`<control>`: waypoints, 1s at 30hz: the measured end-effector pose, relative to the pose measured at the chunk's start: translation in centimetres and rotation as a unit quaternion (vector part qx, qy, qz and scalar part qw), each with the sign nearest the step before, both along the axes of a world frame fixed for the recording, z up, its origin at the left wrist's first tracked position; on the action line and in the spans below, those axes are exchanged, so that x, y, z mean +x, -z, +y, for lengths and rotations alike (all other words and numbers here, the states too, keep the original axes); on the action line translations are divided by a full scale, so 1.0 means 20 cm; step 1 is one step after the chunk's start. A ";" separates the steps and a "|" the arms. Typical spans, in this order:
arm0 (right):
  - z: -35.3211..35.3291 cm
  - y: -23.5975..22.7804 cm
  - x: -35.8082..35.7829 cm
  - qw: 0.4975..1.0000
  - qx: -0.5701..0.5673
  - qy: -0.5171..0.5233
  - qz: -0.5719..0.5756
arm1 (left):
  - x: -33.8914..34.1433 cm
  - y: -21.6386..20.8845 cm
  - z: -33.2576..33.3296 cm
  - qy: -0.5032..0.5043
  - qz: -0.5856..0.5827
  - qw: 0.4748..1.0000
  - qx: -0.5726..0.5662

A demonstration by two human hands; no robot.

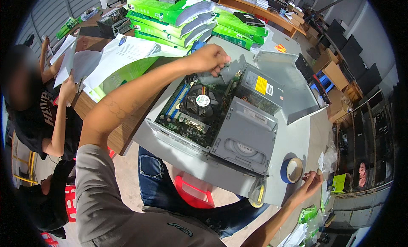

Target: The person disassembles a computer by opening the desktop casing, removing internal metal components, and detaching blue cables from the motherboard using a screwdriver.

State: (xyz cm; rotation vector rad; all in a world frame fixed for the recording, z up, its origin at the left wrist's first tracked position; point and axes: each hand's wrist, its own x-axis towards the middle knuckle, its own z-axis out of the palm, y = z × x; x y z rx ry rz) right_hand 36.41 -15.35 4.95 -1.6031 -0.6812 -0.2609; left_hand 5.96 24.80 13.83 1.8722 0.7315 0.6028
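Observation:
An opened desktop computer case lies flat on the white table. Inside it are a black cooling fan, a green circuit board, a silver power supply with a yellow label and a grey drive bracket. Over the far edge of the case, my left hand is closed in a pinch. Something see-through shows beneath its fingers, too faint to name. My right hand is off to the right with its fingers loosely curled and apart. It is nearest to a blue tape roll and holds nothing I can see.
A metal case cover stands behind the computer. Stacks of green paper packs rise at the back. On the left, a person holds papers beside a wooden table. A red stool is below; shelves line the right.

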 end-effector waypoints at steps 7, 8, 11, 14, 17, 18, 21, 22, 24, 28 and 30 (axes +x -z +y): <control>0.01 -0.01 -0.02 1.000 -0.001 -0.017 0.009 | 0.08 0.05 -0.05 0.082 0.157 0.977 0.121; 0.01 -0.01 -0.03 1.000 -0.001 -0.015 0.009 | 0.07 0.06 -0.06 0.118 0.185 0.958 0.186; 0.01 -0.01 -0.02 0.999 0.005 -0.032 0.022 | 0.10 0.10 -0.06 0.160 0.232 0.928 0.244; 0.02 -0.01 -0.03 0.998 0.014 -0.053 0.031 | 0.15 0.12 -0.04 0.166 0.164 0.939 0.251; 0.02 -0.03 -0.05 0.999 0.005 -0.031 0.034 | 0.22 0.02 -0.12 0.129 0.244 0.954 0.116; 0.02 -0.03 -0.04 0.999 0.000 -0.032 0.023 | 0.22 0.00 -0.14 0.118 0.239 0.954 0.135; 0.00 -0.01 -0.01 0.999 -0.003 -0.036 0.013 | 0.23 -0.05 -0.13 0.065 0.173 0.978 0.101; 0.00 -0.02 -0.01 0.999 0.000 -0.041 0.012 | 0.22 -0.06 -0.12 0.022 0.111 0.993 0.046; 0.01 -0.02 -0.03 0.999 0.005 -0.050 0.020 | 0.18 -0.13 -0.08 0.002 0.107 0.994 0.004; 0.01 -0.01 -0.02 0.998 0.008 -0.051 0.024 | 0.20 -0.23 -0.09 -0.029 0.145 0.987 0.060; 0.00 -0.01 -0.01 0.999 0.008 -0.044 0.016 | 0.21 -0.26 -0.13 -0.027 0.200 0.974 0.103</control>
